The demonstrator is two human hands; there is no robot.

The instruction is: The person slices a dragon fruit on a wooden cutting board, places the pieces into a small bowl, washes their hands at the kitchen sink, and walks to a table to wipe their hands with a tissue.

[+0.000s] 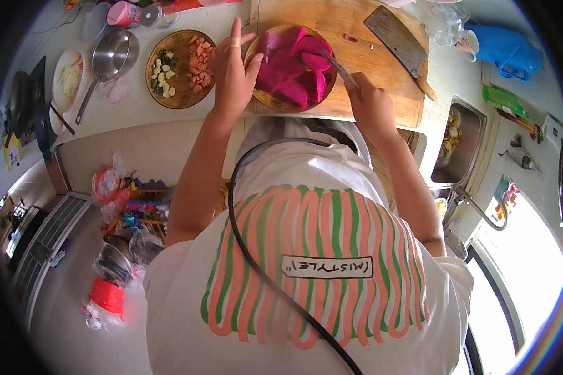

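Note:
Pieces of magenta dragon fruit [286, 63] fill an amber plate [288, 108] at the front of a wooden cutting board [370, 61]. My right hand [371, 101] grips a slim metal knife [340, 68], whose tip meets a fruit piece at the plate's upper right. My left hand [233, 77] is held with fingers spread at the plate's left side, its thumb by the rim. Left of that hand lies a second amber plate [180, 51], bearing peeled garlic cloves [168, 82], chopped greens [165, 57] and sliced pinkish pieces [200, 63], perhaps sausage.
A cleaver [396, 40] lies along the board's right side. Further right are a sink [464, 164] holding scraps and a blue jug [509, 49]. On the left stand a steel saucepan [115, 54] and a white bowl [68, 77]. A black cable [234, 201] crosses my shirt.

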